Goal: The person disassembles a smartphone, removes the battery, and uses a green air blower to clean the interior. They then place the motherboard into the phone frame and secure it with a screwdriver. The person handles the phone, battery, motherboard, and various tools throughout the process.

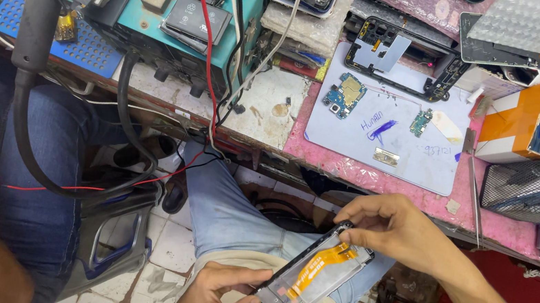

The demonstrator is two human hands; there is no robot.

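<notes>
A: Where are we w/ the phone frame (314, 275)?

B: We've got it in both hands, down over our lap, below the bench edge. Left hand (216, 297) cups the lower end, thumb across the edge, fingers curled under – closed on it. Right hand (391, 231) comes from the right, wrist bent, fingertips pinched on the top corner.

A: So which step?

B: Looks like mid-teardown, inspecting or working loose smth at the top end. The orange ribbon cable (317, 267) lies bare along the inside, back is open, facing up.

A: Next move needs what?

B: Prob a steady left grip and a light touch w/ the right fingertips; that ribbon looks thin, easy to crease or tear. Can't tell if the right holds a small part or just the rim.

A: And the bench?

B: Grey work mat (381, 152) on the pink top, w/ small circuit boards (343, 95) and another empty frame (403, 61) at its far edge. Mesh tray (521, 195) of tools to the right, red wire (206, 32) hanging off the left. Another person's jeans and hand at far left, apart from ours.
</notes>
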